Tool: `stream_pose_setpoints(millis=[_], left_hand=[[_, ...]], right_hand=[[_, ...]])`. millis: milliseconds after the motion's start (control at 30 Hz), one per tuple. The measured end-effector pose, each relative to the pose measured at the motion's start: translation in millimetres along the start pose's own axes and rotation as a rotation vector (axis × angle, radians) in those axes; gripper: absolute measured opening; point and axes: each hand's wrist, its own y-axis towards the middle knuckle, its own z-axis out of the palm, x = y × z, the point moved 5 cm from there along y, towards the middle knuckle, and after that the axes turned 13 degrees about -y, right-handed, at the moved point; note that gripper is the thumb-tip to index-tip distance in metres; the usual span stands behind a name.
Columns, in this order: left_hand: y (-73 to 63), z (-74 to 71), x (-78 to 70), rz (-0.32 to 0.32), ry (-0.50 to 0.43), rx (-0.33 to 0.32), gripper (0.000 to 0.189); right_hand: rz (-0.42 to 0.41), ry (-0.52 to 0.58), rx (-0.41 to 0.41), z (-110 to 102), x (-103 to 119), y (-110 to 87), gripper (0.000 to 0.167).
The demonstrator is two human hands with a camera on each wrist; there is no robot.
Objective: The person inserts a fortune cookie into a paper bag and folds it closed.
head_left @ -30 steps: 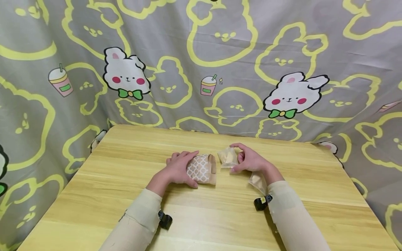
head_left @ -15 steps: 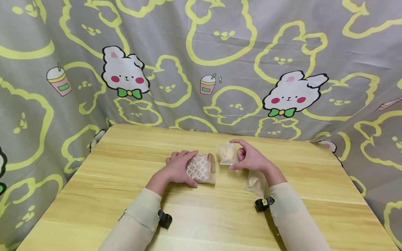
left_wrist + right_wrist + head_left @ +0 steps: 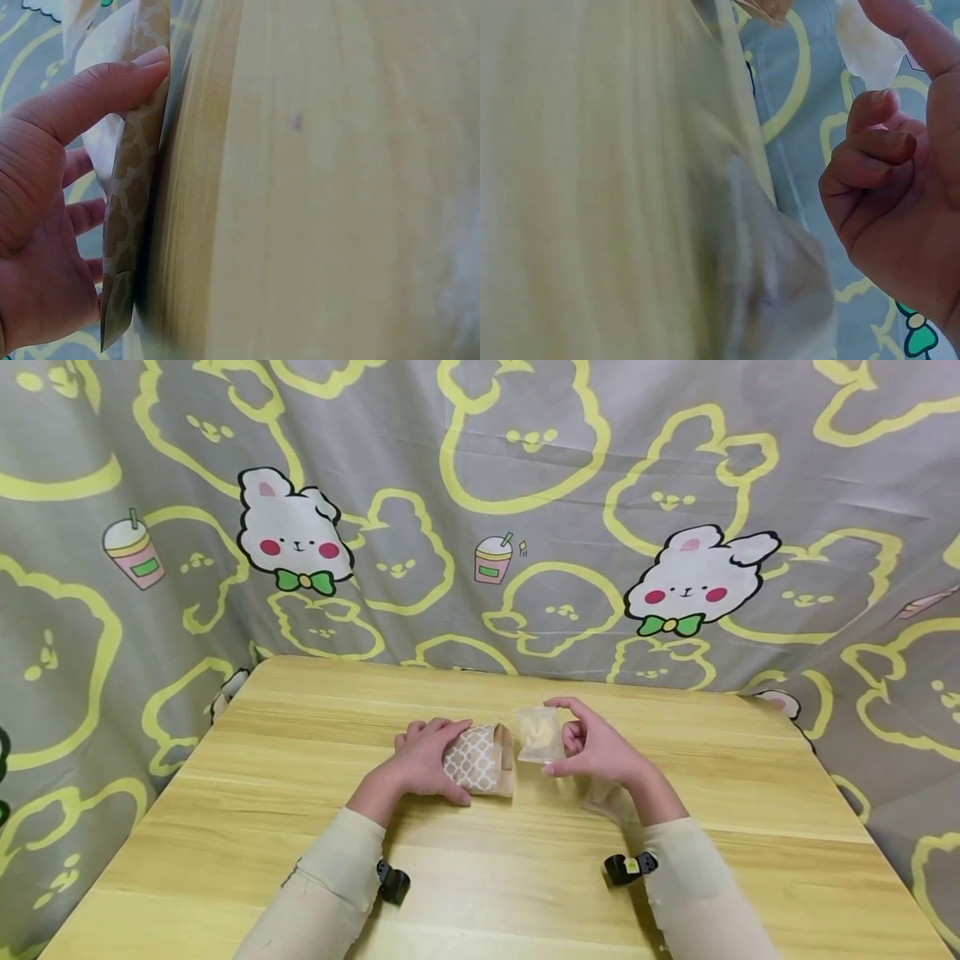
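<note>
A brown paper bag (image 3: 475, 762) with a white lattice print lies near the middle of the table, its mouth facing right. My left hand (image 3: 429, 764) holds it, thumb along the near edge and fingers on the far edge. In the left wrist view, the thumb overlaps the face of the bag (image 3: 127, 202). Just right of the mouth, a clear packet (image 3: 538, 735) with something pale yellow inside is pinched between the thumb and index finger of my right hand (image 3: 600, 747). The other right fingers are curled in. A second clear packet (image 3: 607, 802) lies partly behind my right wrist.
The wooden table (image 3: 480, 885) extends around both hands. A grey curtain (image 3: 420, 460) with yellow outlines and white rabbits hangs behind its far edge and at both sides. Small black cameras (image 3: 393, 882) sit on both wrists.
My right hand has brought its packet slightly left, closer to the bag's mouth. The second packet has shifted a little left and turned. My left hand and the bag stay put.
</note>
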Motion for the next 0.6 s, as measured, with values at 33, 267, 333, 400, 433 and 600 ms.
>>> stream_pose_setpoints(millis=[33,267,333,400,433,600], left_hand=[[0.0,0.1,-0.1,-0.001,0.001,0.001,0.116],[0.5,0.1,-0.3,0.000,0.008,0.006,0.115],[0.5,0.0,-0.1,0.000,0.007,0.006,0.115],[0.5,0.1,0.3,-0.002,0.009,0.008,0.115],[0.5,0.2,0.6,-0.002,0.009,0.009,0.115],[0.5,0.5,0.9,-0.001,0.008,0.011,0.115]], right_hand=[[-0.004,0.012,0.002,2.3,-0.2,-1.0,0.094],[0.005,0.037,0.017,15.4,0.9,-6.2,0.093],[0.014,0.038,0.020,18.1,0.6,-7.7,0.094],[0.031,0.044,0.025,21.1,-0.5,-9.1,0.095],[0.039,0.045,0.028,22.5,-1.2,-9.8,0.096],[0.071,-0.012,0.037,28.7,-4.1,-11.2,0.098]])
